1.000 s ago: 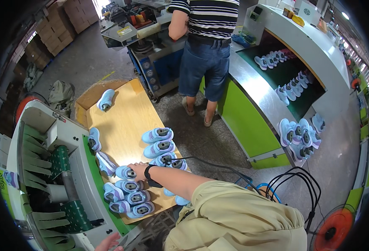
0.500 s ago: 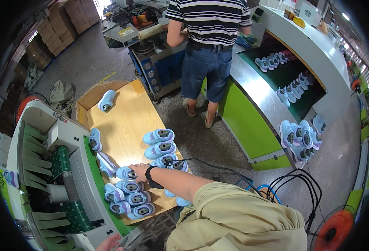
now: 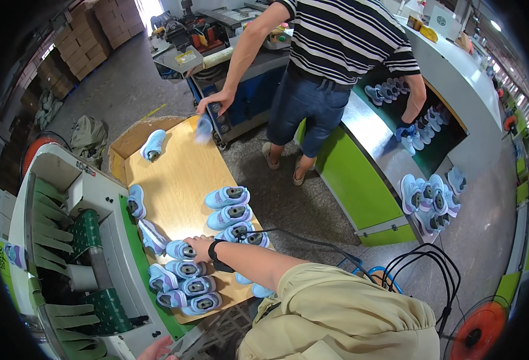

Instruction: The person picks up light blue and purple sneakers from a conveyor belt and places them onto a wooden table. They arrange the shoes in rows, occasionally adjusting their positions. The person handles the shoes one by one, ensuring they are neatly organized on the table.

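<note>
My right hand (image 3: 200, 248), with a black band at the wrist, is closed on the collar of a light blue shoe (image 3: 177, 249) standing on the wooden board. Several more blue-and-lilac shoes (image 3: 186, 268) sit just nearer than it, with dark grey forms inside. A second row of shoes (image 3: 230, 216) stands along the board's right side, partly behind my forearm. At the lower edge, part of my left hand (image 3: 156, 348) shows with its fingers apart; nothing is seen in it.
The wooden board (image 3: 180, 174) bears another shoe (image 3: 154, 144) at its far end. On the left stands a machine with a green roller (image 3: 90, 228). A co-worker in a striped shirt (image 3: 348, 36) stands by a conveyor (image 3: 423, 159) carrying shoes. A black cable (image 3: 312, 237) crosses above my arm.
The co-worker has turned and spread both arms: one hand swings a blurred shoe toward the board's far corner, the gloved other reaches to the conveyor shoes. My hands have barely moved.
</note>
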Demonstrator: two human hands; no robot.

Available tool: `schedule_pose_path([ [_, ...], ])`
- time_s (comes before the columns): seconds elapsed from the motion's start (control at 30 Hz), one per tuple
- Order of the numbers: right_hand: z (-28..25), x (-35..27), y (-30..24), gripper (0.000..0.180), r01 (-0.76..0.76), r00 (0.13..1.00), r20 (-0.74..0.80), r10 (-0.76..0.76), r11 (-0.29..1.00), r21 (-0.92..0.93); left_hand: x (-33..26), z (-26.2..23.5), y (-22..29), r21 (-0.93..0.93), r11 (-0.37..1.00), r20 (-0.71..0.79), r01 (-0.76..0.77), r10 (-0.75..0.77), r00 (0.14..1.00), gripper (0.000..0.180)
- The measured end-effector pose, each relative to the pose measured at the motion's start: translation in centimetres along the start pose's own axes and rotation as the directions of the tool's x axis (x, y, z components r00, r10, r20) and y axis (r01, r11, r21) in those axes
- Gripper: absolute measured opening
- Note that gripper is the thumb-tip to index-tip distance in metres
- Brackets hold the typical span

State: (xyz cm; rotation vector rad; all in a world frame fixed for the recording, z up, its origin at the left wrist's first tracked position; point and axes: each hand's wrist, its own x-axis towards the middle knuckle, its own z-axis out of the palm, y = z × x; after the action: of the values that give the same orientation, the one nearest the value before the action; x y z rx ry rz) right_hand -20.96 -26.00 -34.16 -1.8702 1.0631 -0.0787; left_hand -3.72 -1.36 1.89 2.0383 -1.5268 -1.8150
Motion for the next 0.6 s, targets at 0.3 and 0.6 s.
schedule_pose_path([
  [0.3, 0.6, 1.3, -0.5, 0.1, 0.044, 0.999, 0.004, -0.044, 0.995, -0.091, 0.0, -0.4, -3.4, 0.123, 0.991, -0.025, -0.06, 0.064, 0.998, 0.057],
  [0.6, 1.1, 1.6, 2.7, 0.095, 0.13, 0.989, -0.079, -0.128, 0.991, 0.018, 0.2, -1.1, -2.8, 0.24, 0.966, -0.007, -0.095, 0.1, 0.995, 0.063],
])
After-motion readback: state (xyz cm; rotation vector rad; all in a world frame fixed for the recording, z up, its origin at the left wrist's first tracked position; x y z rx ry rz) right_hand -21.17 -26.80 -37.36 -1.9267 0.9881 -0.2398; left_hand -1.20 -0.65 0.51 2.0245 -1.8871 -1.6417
